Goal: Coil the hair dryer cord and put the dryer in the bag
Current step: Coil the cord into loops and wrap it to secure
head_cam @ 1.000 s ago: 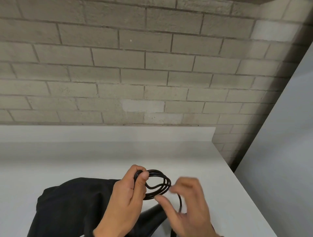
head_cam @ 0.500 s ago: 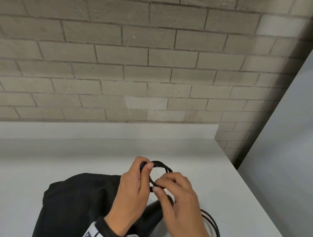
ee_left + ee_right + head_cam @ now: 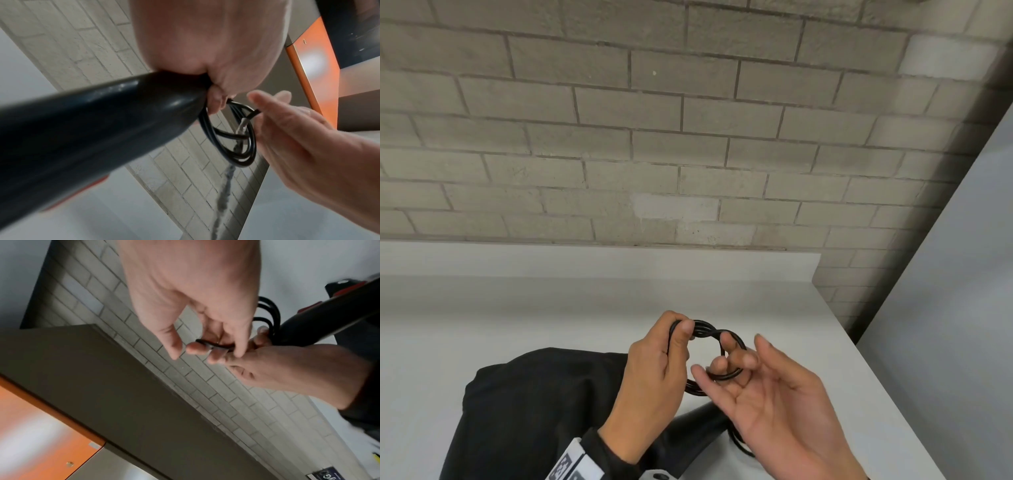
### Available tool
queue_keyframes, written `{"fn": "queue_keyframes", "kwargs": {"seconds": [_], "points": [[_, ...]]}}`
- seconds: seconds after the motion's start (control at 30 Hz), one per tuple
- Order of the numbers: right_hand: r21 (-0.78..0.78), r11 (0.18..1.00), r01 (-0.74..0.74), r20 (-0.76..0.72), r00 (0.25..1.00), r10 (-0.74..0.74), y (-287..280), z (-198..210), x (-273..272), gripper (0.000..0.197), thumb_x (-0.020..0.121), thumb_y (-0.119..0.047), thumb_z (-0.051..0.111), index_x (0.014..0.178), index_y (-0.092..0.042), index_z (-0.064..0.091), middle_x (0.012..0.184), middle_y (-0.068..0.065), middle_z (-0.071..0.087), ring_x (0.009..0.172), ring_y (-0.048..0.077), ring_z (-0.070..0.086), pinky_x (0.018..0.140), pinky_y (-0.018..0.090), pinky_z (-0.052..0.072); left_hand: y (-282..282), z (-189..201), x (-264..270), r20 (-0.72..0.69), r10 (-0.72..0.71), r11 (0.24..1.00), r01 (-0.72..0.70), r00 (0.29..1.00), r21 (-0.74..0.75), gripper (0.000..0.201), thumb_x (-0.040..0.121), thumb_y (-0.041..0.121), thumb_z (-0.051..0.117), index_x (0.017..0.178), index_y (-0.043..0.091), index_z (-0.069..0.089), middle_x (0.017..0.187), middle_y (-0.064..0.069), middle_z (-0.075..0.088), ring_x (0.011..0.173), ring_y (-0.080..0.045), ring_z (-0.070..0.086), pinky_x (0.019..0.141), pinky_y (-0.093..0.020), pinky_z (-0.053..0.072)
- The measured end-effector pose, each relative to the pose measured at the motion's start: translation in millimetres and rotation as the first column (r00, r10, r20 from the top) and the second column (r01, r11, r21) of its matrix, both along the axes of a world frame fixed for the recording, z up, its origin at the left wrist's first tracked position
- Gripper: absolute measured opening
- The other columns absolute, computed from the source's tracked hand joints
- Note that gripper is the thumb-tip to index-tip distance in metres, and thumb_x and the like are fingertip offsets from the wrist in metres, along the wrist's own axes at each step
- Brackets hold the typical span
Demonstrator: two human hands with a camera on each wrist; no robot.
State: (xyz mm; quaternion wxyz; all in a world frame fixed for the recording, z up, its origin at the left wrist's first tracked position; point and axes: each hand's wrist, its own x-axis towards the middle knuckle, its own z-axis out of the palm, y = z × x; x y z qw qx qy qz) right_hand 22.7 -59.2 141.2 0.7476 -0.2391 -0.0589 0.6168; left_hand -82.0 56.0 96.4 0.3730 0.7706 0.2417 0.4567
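Note:
My left hand (image 3: 681, 332) grips the top left of the coiled black cord (image 3: 709, 334), thumb pressed over the strands. My right hand (image 3: 726, 363), palm up, hooks its curled fingers round the coil's right side. In the right wrist view those fingers (image 3: 197, 348) pinch a strand of the cord (image 3: 213, 345). The black dryer handle (image 3: 695, 421) lies below both hands; in the left wrist view the handle (image 3: 92, 129) runs out from under my left palm beside the coil (image 3: 232, 138). The black bag (image 3: 534, 394) lies flat under my left forearm.
A white table (image 3: 551, 308) ends at a right edge (image 3: 876, 370) close to my right hand. A grey brick wall (image 3: 654, 154) stands behind it. A white panel (image 3: 962, 274) rises on the right. A short length of slack cord (image 3: 739, 445) trails below my right palm.
My right hand left the coil, came back to close on it, then turned palm up with its fingers hooked through the loop. The left hand kept its grip.

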Motion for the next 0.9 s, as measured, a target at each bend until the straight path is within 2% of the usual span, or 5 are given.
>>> {"fn": "queue_keyframes", "kwargs": {"seconds": [0.37,0.53,0.67,0.8,0.9], "points": [[0.084,0.995,-0.049,0.518,0.855,-0.001,-1,-38,-16,0.055,0.053,-0.019,0.095,0.1,-0.002,0.074,0.086,0.015,0.068,0.083,0.026,0.07,0.061,0.032,0.058,0,2,-1,0.003,-0.015,0.995,0.016,1.0,-0.097,0.029,0.099,0.046,0.039,0.08,0.032,0.056,0.05,0.004,0.046,0.046,-0.007,0.042,0.048,-0.028,0.04],[0.252,0.935,0.25,0.964,-0.154,-0.219,-5,-61,-21,0.026,0.076,-0.022,0.069,0.094,-0.04,0.068,0.116,-0.017,0.062,0.107,0.01,0.06,0.085,0.013,0.045,-2,2,-2,0.0,-0.011,0.998,0.011,1.0,-0.061,0.031,0.096,0.047,0.038,0.078,0.028,0.055,0.05,0.008,0.048,0.045,-0.005,0.042,0.047,-0.017,0.036],[0.39,0.885,0.254,0.833,-0.507,-0.222,4,-76,-23,0.012,0.086,-0.023,0.063,0.092,-0.03,0.056,0.114,-0.018,0.056,0.099,0.002,0.058,0.08,0.011,0.047,-4,-1,-1,0.001,-0.003,0.999,0.003,1.0,-0.045,0.03,0.096,0.049,0.037,0.08,0.03,0.054,0.052,0.007,0.047,0.046,-0.006,0.042,0.047,-0.019,0.038],[0.437,0.814,0.381,0.862,-0.437,-0.258,8,-72,-34,0.028,0.082,-0.011,0.068,0.093,-0.034,0.058,0.091,-0.019,0.065,0.083,-0.004,0.062,0.068,0.01,0.049,-4,-3,-2,0.012,-0.037,0.998,0.037,0.999,-0.047,0.033,0.097,0.058,0.032,0.081,0.035,0.051,0.053,0.004,0.045,0.048,-0.006,0.041,0.047,-0.02,0.038],[0.283,0.822,0.495,0.956,-0.073,-0.285,9,-58,-43,0.032,0.083,-0.008,0.074,0.084,-0.038,0.062,0.087,-0.018,0.074,0.086,0.004,0.07,0.072,0.016,0.053,-6,-3,-5,0.012,-0.063,0.997,0.063,0.998,-0.043,0.033,0.098,0.057,0.031,0.082,0.035,0.05,0.052,0.005,0.047,0.048,-0.004,0.043,0.049,-0.017,0.038]]}}
